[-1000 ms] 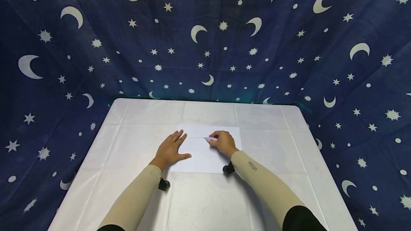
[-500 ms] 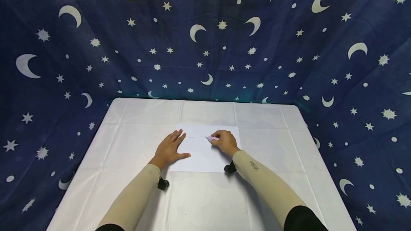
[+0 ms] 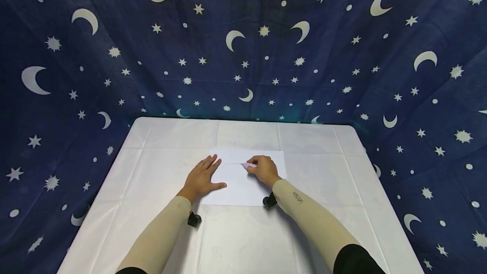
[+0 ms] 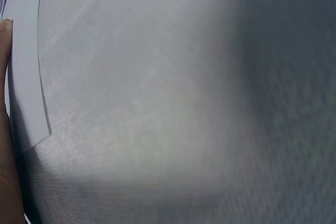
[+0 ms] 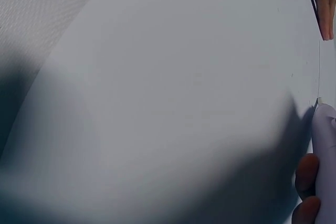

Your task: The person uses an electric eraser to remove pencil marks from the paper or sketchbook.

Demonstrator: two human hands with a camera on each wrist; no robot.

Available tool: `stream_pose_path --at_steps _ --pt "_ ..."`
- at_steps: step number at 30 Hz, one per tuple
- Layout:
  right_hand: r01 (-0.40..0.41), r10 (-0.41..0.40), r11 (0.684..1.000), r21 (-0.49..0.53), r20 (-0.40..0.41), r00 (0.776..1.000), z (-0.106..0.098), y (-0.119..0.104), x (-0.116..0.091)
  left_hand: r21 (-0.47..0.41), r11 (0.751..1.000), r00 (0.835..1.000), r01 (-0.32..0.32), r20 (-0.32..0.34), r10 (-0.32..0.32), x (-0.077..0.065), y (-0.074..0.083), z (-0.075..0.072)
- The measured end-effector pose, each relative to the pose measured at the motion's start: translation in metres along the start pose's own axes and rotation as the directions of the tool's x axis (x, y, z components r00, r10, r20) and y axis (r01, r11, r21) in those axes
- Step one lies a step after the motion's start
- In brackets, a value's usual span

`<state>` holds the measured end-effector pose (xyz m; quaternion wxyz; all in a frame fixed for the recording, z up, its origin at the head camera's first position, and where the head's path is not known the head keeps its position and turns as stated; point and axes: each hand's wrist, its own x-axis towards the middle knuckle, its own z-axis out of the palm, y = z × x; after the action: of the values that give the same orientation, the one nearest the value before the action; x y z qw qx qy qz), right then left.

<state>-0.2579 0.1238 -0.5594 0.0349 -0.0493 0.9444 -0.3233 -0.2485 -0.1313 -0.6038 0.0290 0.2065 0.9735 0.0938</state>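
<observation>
"What does your right hand (image 3: 266,169) hold?"

"You pinch a lavender pen-shaped tool (image 3: 249,165) between thumb and fingers, above the middle of the white paper sheet (image 3: 236,189), its pale tip at the right end of a thin line (image 3: 231,164). Whether that line is drawn or cut, I can't tell you."

"And your left hand (image 3: 201,176)?"

"You have it spread across the sheet's left edge, thumb out to the side, thumb tip and fingertips on the paper. The line runs from near those fingertips towards your tool."

"Further out?"

"You wear beige sleeves (image 3: 316,215) on both forearms, with a small black camera (image 3: 194,220) at each wrist. Your sheet lies on a white-covered tabletop (image 3: 247,240); beyond hangs a navy moon-and-star curtain (image 3: 213,45)."
</observation>
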Motion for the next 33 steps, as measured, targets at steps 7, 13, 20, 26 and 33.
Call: stream_pose_path --at_steps 7,13,20,26,33 --pt "-0.008 0.008 1.0 0.01 -0.008 1.0 -0.006 0.005 -0.003 -0.006 1.0 1.0 -0.008 -0.003 0.008 0.0 0.0 -0.001" --pt "0.004 -0.004 1.0 -0.006 -0.029 1.0 -0.003 0.007 -0.001 -0.014 1.0 1.0 -0.007 -0.007 0.007 0.0 -0.003 0.002" --pt "0.012 -0.012 1.0 -0.002 -0.028 1.0 0.003 0.003 0.001 -0.015 1.0 0.999 -0.012 -0.033 0.012 0.001 -0.002 0.006" --pt "0.005 -0.005 1.0 0.003 -0.005 1.0 0.004 0.001 0.002 -0.026 1.0 1.0 -0.016 -0.022 0.016 0.0 0.0 0.003" --pt "-0.002 0.002 1.0 -0.015 -0.014 1.0 0.0 0.0 0.002 -0.007 1.0 1.0 -0.008 -0.002 0.008 0.0 -0.001 0.0"
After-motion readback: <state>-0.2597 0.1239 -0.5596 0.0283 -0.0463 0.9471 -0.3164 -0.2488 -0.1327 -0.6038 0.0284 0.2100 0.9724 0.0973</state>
